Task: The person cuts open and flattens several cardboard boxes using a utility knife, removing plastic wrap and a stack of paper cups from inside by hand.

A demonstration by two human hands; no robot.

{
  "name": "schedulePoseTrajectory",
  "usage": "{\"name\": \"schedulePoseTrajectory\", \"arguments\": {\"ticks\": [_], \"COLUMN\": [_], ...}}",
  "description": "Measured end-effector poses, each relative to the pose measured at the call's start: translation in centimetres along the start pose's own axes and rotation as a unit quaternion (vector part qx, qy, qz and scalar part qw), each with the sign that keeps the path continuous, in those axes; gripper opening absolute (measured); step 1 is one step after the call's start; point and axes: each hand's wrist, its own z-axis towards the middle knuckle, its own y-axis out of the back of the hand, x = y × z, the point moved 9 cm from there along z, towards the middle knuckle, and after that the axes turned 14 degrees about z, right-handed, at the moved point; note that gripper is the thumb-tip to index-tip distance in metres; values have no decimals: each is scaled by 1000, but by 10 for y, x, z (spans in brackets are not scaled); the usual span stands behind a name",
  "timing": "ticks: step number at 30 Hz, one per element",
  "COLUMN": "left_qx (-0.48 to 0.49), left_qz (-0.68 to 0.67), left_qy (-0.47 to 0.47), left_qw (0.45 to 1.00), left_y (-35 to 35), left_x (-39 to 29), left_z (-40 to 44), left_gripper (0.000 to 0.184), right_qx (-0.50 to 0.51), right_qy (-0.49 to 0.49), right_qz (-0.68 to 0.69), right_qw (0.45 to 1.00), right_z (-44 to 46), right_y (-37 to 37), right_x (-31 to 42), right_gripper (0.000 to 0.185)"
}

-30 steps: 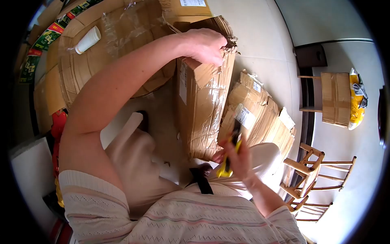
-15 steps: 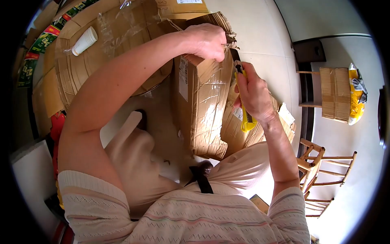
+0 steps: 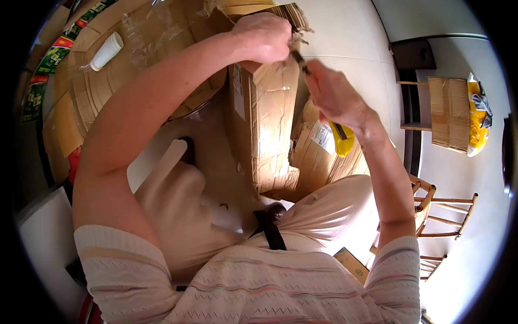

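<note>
My left hand is closed on the upper edge of a tall cardboard box, beside its torn, ragged rim. In my right hand is a yellow box cutter, its handle showing below the fist. The dark blade points up and left, its tip at the torn cardboard by my left fingers. Exactly how deep the tip sits in the cardboard I cannot tell. The box stands between my legs, with a white label on its left side and shiny tape on its front.
Left of the box lies a large sheet of cardboard with a white paper cup on it. Another flattened piece of cardboard leans behind my right knee. Bamboo chairs and a carton with a yellow bag stand to the right.
My right hand has tilted the box cutter, its handle swinging right while the blade stays near the torn edge. My left hand keeps its grip. The whole view has shifted slightly.
</note>
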Motion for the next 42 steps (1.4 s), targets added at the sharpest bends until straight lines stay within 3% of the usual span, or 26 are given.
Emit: {"name": "schedulePoseTrajectory", "arguments": {"ticks": [2, 9, 12, 15, 19, 22, 34, 42], "left_qx": [-6, -27, -47, -63, -19, -73, -25, -79], "left_qz": [2, -8, -30, -32, -6, -33, -50, -7], "left_qy": [-4, -71, -88, -101, -74, -104, -89, -74], "left_qw": [1000, 997, 995, 992, 997, 991, 994, 994], "left_y": [1, 7, 9, 9, 7, 11, 10, 8], "left_x": [0, -7, -8, -12, -11, -11, -8, -8], "left_z": [1, 0, 1, 2, 5, 3, 4, -1], "left_gripper": [24, 22, 26, 27, 24, 27, 28, 24], "right_qx": [23, -10, -21, -21, -26, -28, -38, -3], "right_qy": [-125, -108, -57, -75, -75, -61, -74, -67], "right_qz": [64, 129, 124, 87, 84, 78, 88, 6], "right_qw": [990, 986, 990, 993, 993, 995, 993, 998], "right_z": [-17, -24, -23, -15, -18, -16, -13, 4], "right_y": [-8, 4, 21, 19, 21, 23, 31, 24], "right_x": [-5, -8, -1, 6, 8, 11, 4, 12], "right_gripper": [13, 17, 18, 18, 18, 19, 20, 14]}}
